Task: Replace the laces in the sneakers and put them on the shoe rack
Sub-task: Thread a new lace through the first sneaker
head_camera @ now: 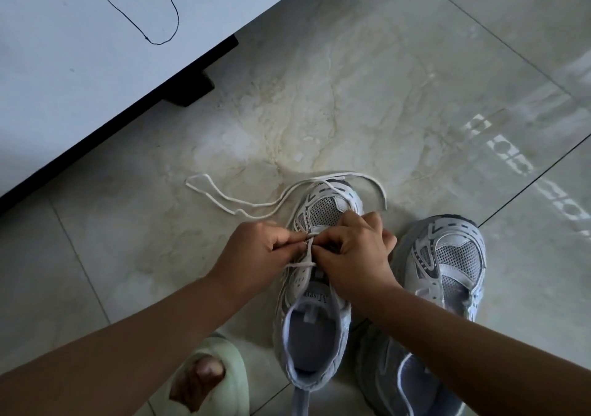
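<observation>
Both hands, left hand (256, 249) and right hand (355, 249), pinching thin white lace (307, 255) mid grey mesh sneaker (319, 275); loose lace running far-left.

1. A pale marble-patterned tiled floor (367, 96) fills the view.
2. A white cabinet (80, 73) with a black pen scribble (140, 9) stands upper left.
3. A light green slipper (230, 374) sits at the bottom.

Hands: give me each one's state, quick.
Left hand: pinching the white shoelace over the left sneaker.
Right hand: pinching the same shoelace.
</observation>
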{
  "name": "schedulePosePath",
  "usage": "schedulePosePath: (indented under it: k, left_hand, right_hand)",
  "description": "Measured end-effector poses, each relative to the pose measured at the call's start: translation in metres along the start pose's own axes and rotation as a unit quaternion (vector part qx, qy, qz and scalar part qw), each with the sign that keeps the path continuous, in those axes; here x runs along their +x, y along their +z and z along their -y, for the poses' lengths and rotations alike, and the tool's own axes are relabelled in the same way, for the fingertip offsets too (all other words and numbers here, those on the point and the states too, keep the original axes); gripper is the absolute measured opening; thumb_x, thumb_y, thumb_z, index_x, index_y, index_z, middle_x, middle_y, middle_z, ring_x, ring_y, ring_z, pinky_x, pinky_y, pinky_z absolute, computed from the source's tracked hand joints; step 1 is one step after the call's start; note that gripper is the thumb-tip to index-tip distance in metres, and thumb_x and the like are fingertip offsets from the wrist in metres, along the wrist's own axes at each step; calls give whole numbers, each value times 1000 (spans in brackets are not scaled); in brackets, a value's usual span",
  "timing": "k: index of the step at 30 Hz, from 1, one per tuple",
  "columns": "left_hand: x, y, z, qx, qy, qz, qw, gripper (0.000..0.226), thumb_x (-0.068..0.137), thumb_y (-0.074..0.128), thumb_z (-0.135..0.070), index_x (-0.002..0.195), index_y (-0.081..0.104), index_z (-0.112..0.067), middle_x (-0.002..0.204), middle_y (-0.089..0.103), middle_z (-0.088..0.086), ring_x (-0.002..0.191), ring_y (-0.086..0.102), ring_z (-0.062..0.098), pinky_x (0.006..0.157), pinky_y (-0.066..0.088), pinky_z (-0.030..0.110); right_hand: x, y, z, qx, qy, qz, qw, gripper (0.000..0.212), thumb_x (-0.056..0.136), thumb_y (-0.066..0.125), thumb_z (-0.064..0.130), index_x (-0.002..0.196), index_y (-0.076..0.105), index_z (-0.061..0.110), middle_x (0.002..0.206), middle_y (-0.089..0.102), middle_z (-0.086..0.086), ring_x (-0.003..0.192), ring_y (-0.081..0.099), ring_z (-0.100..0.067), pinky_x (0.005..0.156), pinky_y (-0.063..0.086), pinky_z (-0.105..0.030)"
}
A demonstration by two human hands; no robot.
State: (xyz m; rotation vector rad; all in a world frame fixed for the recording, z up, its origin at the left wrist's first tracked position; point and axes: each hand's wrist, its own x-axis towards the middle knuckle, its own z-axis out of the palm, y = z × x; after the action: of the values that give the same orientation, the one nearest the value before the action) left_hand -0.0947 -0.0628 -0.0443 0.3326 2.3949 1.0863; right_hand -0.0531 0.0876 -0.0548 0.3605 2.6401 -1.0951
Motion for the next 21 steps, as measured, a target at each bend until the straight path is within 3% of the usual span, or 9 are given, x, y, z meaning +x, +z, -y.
schedulePosePath:
  k: [2, 4, 7, 10, 12, 14, 17, 21]
  left_hand:
    - [-5, -1, -2, 38, 13, 15, 999, 42, 73, 57, -48, 98, 75, -19, 69, 60, 1, 63, 59, 13, 60, 49, 38]
    - [-10, -2, -9, 71, -5, 43, 997, 55, 66, 50, -58, 106, 70, -24, 86, 58, -7, 74, 59, 8, 68, 51, 36]
    - [-14, 5, -22, 126, -81, 44, 988, 49, 66, 60, -55, 109, 52, -32, 105, 52, -14, 90, 57, 8, 79, 50, 34]
    - [-12, 11, -25, 167, -111, -4, 980, 33, 74, 64, -39, 99, 47, -26, 97, 55, -8, 87, 57, 18, 75, 48, 33]
    - [-9, 9, -21, 161, -106, -34, 981, 26, 76, 66, -34, 93, 49, -23, 88, 57, -7, 82, 58, 19, 70, 47, 32]
    - [-9, 4, -19, 110, -121, -56, 985, 23, 74, 70, -30, 88, 53, -23, 80, 61, -8, 75, 62, 15, 67, 50, 32]
    - [-13, 1, -17, 69, -125, -67, 987, 24, 73, 72, -22, 89, 54, -25, 76, 64, -8, 71, 63, 10, 64, 51, 29]
    - [-16, 1, -13, 2, -127, -71, 989, 25, 76, 68, -11, 88, 53, -25, 80, 64, -8, 71, 63, 2, 64, 50, 20]
  right_hand:
    - [1, 2, -1, 15, 1, -7, 1000, 8, 75, 67, 26, 68, 71, 28, 70, 43, 12, 90, 27, -8, 70, 13, -28]
    - [2, 2, -4, 60, -5, -17, 998, 12, 73, 69, 19, 63, 68, 26, 69, 45, 13, 90, 32, -12, 73, 21, -30]
    - [2, 1, -4, 103, -29, -15, 994, 21, 68, 69, 13, 54, 59, 26, 65, 44, 16, 87, 39, -15, 74, 36, -35]
    - [4, -2, 3, 133, -73, -5, 988, 24, 62, 61, 9, 50, 46, 23, 65, 42, 13, 72, 42, -10, 63, 34, -16]
    - [8, -5, 4, 137, -88, 0, 987, 17, 62, 60, 5, 51, 50, 13, 67, 43, 9, 66, 43, -8, 58, 32, -11]
    - [12, -8, 4, 99, -106, 21, 989, 14, 67, 64, 4, 58, 57, 11, 71, 44, 8, 73, 44, -12, 62, 32, -13]
    - [12, -7, 6, 55, -118, 62, 990, 3, 72, 69, 16, 74, 70, 18, 81, 46, 8, 91, 43, -17, 73, 36, -25]
    - [7, 3, 12, -36, -156, 46, 986, 15, 68, 62, 29, 77, 73, 26, 81, 52, 4, 90, 46, -24, 75, 33, -34]
